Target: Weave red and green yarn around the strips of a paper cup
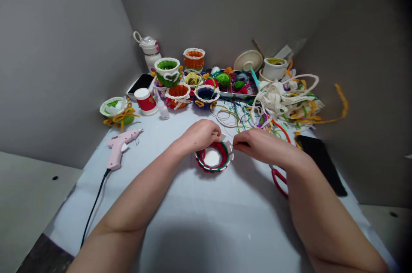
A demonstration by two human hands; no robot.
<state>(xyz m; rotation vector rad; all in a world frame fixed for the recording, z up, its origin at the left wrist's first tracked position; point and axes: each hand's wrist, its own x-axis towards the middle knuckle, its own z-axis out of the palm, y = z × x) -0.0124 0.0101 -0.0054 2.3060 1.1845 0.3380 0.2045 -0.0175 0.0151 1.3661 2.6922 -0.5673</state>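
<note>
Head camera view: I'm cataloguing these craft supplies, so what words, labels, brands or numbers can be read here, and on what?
Red-and-white cup: gold marks on the red band, too small to read.
Pink glue gun: no lettering can be made out.
No other readable text shows in this view.

No legible writing anywhere in view. Just a small gold emblem on the band of a red-and-white cup [146,103], too small and blurred to read as letters or a brand.
</note>
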